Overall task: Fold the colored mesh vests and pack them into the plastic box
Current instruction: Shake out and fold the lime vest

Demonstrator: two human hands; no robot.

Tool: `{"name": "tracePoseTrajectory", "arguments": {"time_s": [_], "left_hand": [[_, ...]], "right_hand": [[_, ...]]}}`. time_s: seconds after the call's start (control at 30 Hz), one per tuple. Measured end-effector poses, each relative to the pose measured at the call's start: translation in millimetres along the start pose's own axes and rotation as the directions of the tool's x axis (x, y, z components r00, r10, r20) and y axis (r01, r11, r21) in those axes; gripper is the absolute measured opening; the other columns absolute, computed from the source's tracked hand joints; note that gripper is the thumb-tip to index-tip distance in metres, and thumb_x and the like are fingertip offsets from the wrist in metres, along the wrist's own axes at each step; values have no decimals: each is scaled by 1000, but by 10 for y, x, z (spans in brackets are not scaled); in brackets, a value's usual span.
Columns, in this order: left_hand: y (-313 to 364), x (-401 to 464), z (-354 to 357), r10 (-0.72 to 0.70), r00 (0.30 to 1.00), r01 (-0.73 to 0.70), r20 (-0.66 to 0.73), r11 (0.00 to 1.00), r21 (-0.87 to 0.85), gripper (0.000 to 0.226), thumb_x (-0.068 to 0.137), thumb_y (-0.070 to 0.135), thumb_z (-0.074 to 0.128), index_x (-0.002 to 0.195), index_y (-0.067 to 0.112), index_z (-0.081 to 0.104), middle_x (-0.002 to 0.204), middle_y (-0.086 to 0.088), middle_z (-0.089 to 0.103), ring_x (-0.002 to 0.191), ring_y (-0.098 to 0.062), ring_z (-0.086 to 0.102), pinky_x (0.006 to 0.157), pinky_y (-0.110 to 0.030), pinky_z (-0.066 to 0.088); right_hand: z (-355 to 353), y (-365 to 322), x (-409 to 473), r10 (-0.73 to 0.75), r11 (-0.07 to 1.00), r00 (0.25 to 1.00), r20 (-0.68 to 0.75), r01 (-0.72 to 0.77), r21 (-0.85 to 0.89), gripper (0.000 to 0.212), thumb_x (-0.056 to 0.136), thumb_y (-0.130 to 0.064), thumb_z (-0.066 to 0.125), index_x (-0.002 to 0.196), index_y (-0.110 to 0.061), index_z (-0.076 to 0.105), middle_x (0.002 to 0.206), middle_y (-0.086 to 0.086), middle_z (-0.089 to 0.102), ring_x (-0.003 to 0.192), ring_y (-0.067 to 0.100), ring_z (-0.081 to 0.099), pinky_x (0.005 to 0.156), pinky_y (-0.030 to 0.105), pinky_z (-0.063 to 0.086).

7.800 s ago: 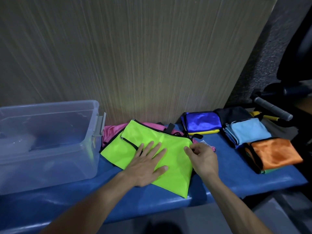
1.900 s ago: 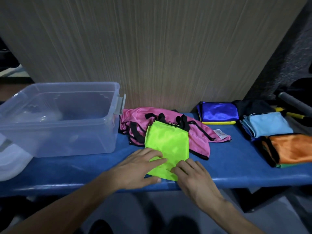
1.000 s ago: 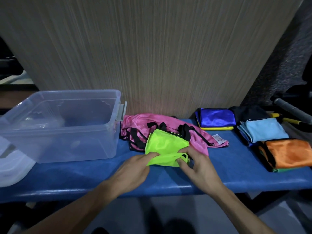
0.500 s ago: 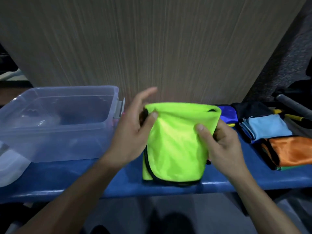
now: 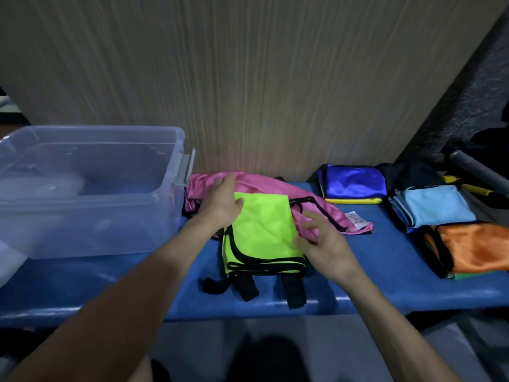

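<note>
A neon green mesh vest (image 5: 261, 232) with black trim lies folded into a small rectangle on the blue bench (image 5: 385, 274), its black straps (image 5: 246, 288) trailing toward the front edge. My left hand (image 5: 221, 202) rests at its upper left corner, thumb on the green fabric, fingers stretched over the crumpled pink vest (image 5: 275, 186) behind. My right hand (image 5: 322, 239) hovers at the green vest's right edge with fingers spread. The clear plastic box (image 5: 176, 139) stands at the left of the bench, apparently with no vests inside.
Folded vests sit at the right of the bench: royal blue (image 5: 355, 181), black (image 5: 413, 172), light blue (image 5: 432, 205) and orange (image 5: 476, 246). A wood-grain panel (image 5: 248, 78) rises behind the bench. A grey bar (image 5: 479, 172) juts in at far right.
Half a second ago both hands held the green vest up in the air. It now lies flat on the bench, and both hands have loosened their hold.
</note>
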State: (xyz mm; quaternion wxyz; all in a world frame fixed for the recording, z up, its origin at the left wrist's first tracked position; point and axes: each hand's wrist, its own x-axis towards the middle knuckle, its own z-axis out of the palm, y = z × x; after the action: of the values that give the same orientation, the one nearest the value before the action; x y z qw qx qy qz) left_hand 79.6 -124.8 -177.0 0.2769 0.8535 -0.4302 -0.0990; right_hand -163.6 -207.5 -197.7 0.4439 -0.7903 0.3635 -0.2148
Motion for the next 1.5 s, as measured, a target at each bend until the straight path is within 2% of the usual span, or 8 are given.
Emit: {"name": "tracePoseTrajectory", "arguments": {"time_s": [0.07, 0.2, 0.37, 0.47, 0.63, 1.03, 1.27, 1.5], "left_hand": [[107, -109, -43, 264, 962, -252, -66, 957, 144, 50, 97, 22, 65, 144, 21, 48, 138, -2, 48, 127, -23, 45, 109, -43, 41], [337, -410, -8, 637, 752, -624, 171, 771, -128, 24, 103, 30, 58, 123, 21, 69, 118, 5, 64, 111, -10, 56, 100, -29, 43], [365, -640, 63, 642, 599, -690, 479, 717, -97, 35, 109, 33, 41, 133, 21, 65, 133, 6, 61, 118, 0, 41, 101, -2, 18], [311, -683, 78, 567, 614, -662, 550, 749, -33, 40, 110, 43, 34, 141, 35, 58, 146, 10, 50, 131, -6, 36, 107, -13, 19], [304, -712, 83, 478, 635, -599, 607, 801, -5, 44, 107, 55, 33, 146, 45, 50, 158, 13, 37, 144, -10, 27, 120, -29, 20], [294, -759, 57, 460, 555, -653, 694, 757, 20, 47, 105, 44, 47, 151, 44, 40, 169, 7, 15, 153, -11, 5, 123, -27, 7], [290, -765, 93, 450, 573, -642, 685, 766, 33, 43, 107, 43, 42, 150, 42, 42, 169, 10, 14, 152, -11, 5, 124, -27, 7], [288, -791, 142, 443, 596, -639, 670, 767, 62, 41, 108, 43, 39, 149, 40, 44, 168, 10, 13, 152, -12, 5, 126, -35, 11]], "right_hand": [[-74, -27, -154, -209, 957, 978, -24, 199, -211, 43, 93, -24, 68, 133, -32, 56, 117, -8, 59, 104, 14, 63, 94, 39, 54], [-203, -152, -513, -343, 815, 905, 253, 420, -399, 50, 93, -68, 51, 132, -36, 55, 117, -25, 47, 101, 0, 54, 87, 28, 49], [-74, -38, -773, -490, 449, 787, 376, 597, -665, 80, 66, -73, 71, 132, -34, 50, 131, -4, 51, 108, 24, 56, 84, 40, 53], [11, 110, -834, -536, 352, 759, 369, 598, -720, 70, 63, -50, 82, 123, -28, 53, 124, 0, 54, 98, 27, 59, 76, 42, 55], [115, 284, -908, -560, 545, 816, 146, 495, -676, 37, 84, -40, 61, 117, -25, 57, 104, -2, 54, 84, 24, 61, 68, 38, 55], [240, 151, -1012, -424, 781, 890, -166, 266, -566, 25, 88, -44, 57, 100, -25, 69, 80, -12, 64, 76, 18, 61, 64, 38, 51], [103, 9, -986, -525, 731, 824, -212, 309, -608, 17, 78, -39, 59, 78, -26, 69, 66, -13, 60, 62, 16, 58, 59, 31, 47], [136, 38, -1014, -656, 575, 754, -22, 481, -661, 15, 76, -34, 65, 67, -23, 62, 58, -10, 56, 57, 16, 54, 59, 33, 45]]}}
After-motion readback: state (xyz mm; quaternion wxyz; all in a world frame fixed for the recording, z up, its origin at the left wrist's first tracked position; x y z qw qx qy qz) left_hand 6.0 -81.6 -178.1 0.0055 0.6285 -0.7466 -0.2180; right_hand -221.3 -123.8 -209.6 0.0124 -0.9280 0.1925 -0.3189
